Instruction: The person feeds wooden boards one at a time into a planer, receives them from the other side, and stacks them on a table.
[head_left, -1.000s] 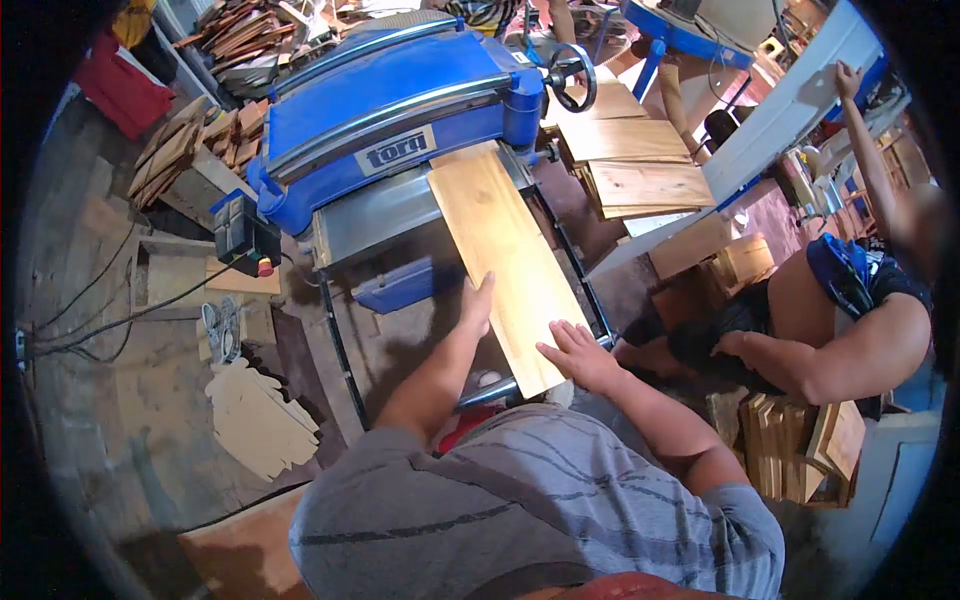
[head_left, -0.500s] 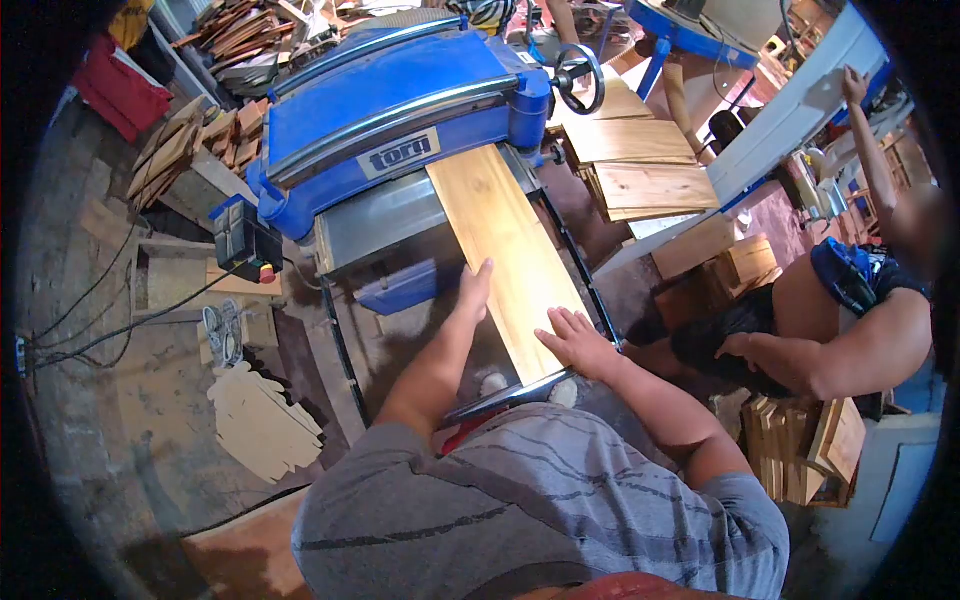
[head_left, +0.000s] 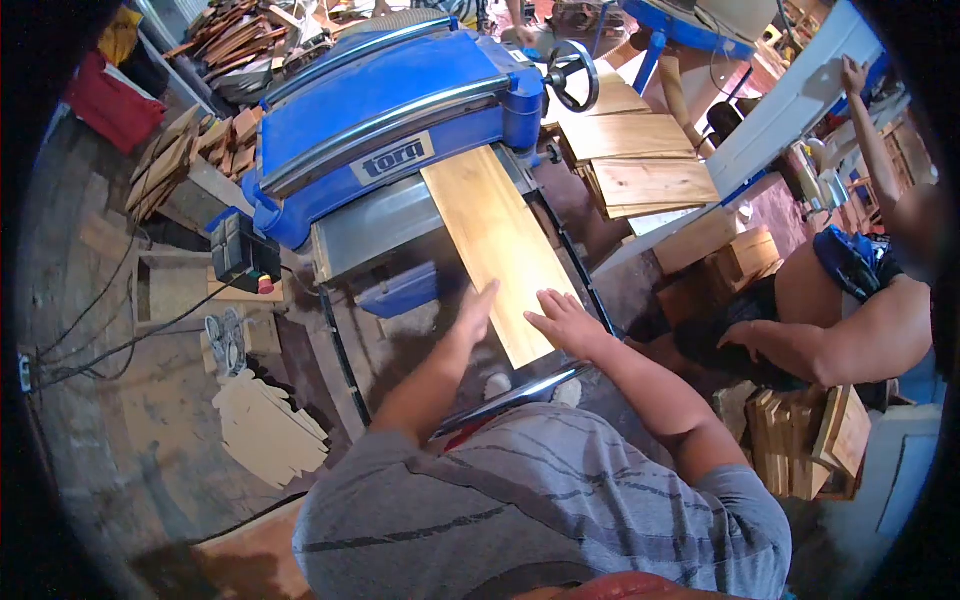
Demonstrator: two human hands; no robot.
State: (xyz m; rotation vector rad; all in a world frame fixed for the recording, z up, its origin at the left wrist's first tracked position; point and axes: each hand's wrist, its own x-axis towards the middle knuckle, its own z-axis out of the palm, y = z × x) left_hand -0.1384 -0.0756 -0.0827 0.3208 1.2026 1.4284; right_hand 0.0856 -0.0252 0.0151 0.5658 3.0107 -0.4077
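Note:
A long, pale wooden board (head_left: pixel 505 245) lies with its far end inside a blue thickness planer (head_left: pixel 370 105) and its near end toward my body. At the board's left edge, my left hand (head_left: pixel 478 315) grips it, thumb on top and the other fingers hidden by the edge. My right hand (head_left: pixel 565 325) rests on the board's right side near the close end, fingers stretched over the top face. Under the board's far part is the planer's metal bed (head_left: pixel 375 228).
Planed boards (head_left: pixel 645 160) are stacked right of the planer, beside its handwheel (head_left: pixel 572 76). A co-worker (head_left: pixel 850 320) sits at the right near more wood pieces (head_left: pixel 790 435). Left are a black switch box (head_left: pixel 243 250), cables and scrap wood (head_left: pixel 170 160).
The board has moved farther into the planer, away from me. Both my hands have stayed on it, the right one shifting forward with it.

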